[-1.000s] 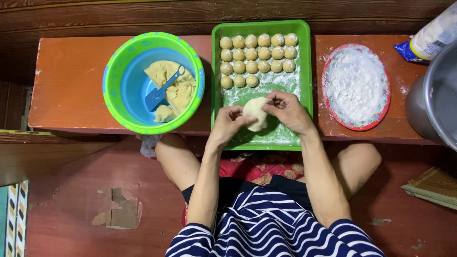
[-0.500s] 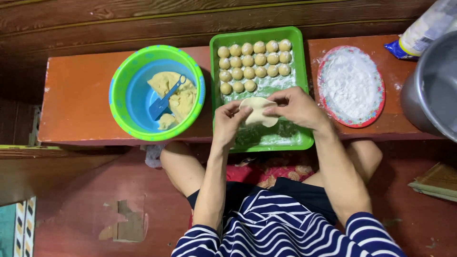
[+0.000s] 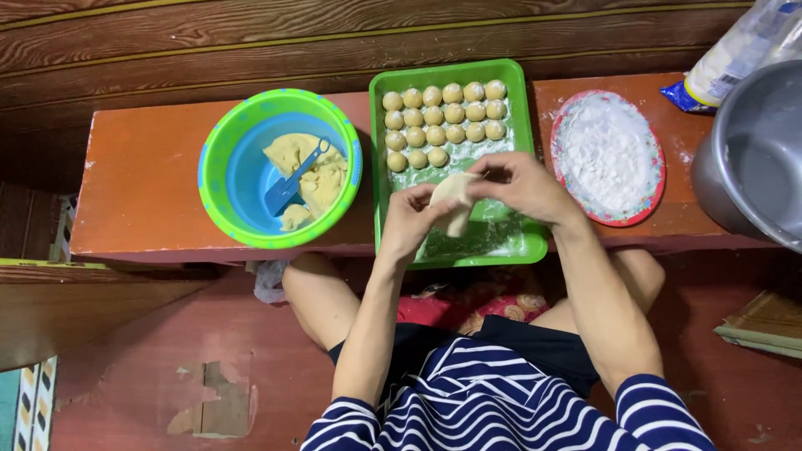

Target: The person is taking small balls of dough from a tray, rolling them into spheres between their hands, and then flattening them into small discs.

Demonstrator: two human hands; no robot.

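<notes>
A flattened pale piece of dough (image 3: 454,199) is held between both hands above the near half of a green tray (image 3: 530,244). My left hand (image 3: 408,221) grips its lower left side and my right hand (image 3: 520,187) pinches its upper right edge. Several small round dough balls (image 3: 444,121) lie in rows at the far end of the tray, on a dusting of flour. A green and blue bowl (image 3: 242,169) to the left holds yellow filling (image 3: 322,178) and a blue spoon (image 3: 290,183).
A red-rimmed plate of white flour (image 3: 606,152) sits right of the tray on the low orange bench (image 3: 138,193). A large metal pot (image 3: 752,159) and a plastic bag (image 3: 735,58) stand at the far right. A wooden wall runs behind.
The dough went from a round lump to a flatter sheet lifted between both hands. The camera view shifted slightly.
</notes>
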